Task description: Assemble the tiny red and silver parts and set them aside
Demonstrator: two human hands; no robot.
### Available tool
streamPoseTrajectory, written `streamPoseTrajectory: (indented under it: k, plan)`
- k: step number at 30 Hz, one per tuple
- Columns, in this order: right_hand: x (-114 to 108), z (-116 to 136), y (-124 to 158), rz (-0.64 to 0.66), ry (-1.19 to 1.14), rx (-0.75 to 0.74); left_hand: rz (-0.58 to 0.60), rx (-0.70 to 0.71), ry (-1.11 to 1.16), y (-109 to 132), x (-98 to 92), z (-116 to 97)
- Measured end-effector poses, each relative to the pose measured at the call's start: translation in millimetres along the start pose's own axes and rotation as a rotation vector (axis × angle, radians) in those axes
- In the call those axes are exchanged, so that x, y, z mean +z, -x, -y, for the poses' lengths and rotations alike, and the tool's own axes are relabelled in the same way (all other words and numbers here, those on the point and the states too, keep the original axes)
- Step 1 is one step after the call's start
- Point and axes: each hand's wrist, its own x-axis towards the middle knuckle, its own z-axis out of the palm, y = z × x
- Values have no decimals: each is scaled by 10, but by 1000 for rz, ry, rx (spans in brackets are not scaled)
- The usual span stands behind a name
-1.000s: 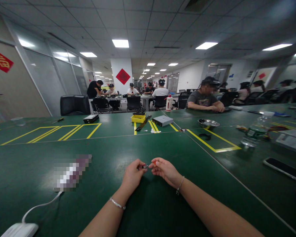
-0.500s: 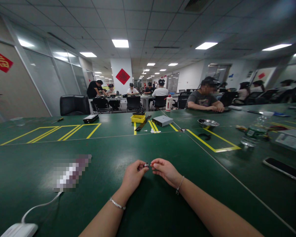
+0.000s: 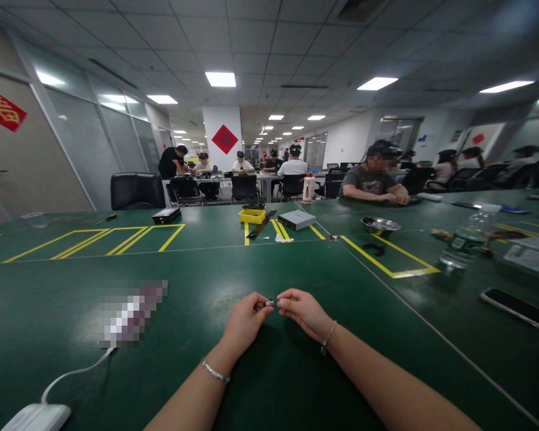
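Near the middle of the green table [image 3: 184, 311], my left hand [image 3: 246, 320] pinches a small metallic part [image 3: 270, 302] between thumb and fingertips. Just to its right is my right hand [image 3: 303, 311], its thumb and fingertips pressed together close to that part. Whatever the right fingertips hold is too small or hidden to name. Both hands are slightly above the table, a narrow gap between them. A blurred-out object [image 3: 132, 314] with a white cable lies left of my hands.
Ahead are a yellow tray [image 3: 252, 216], a grey drive box [image 3: 296, 219] and a metal bowl [image 3: 380, 224]. To the right stand a plastic bottle [image 3: 465, 242] and a phone [image 3: 518, 311]. A person [image 3: 372, 179] sits across the table.
The small metallic part has shifted slightly right with my left fingertips. My right fingers have closed a little, and the red bit seen at their tips no longer shows.
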Motion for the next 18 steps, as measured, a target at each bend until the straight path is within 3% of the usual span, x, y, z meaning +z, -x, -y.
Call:
streamPoseTrajectory:
  k: [8,18]
  plan:
    - [65,-21,19,-11,104,-42,-19,68,-99,39,18,-36]
    - [130,-69,24,-126,142,-65,-41,99,-180,57,13,-117]
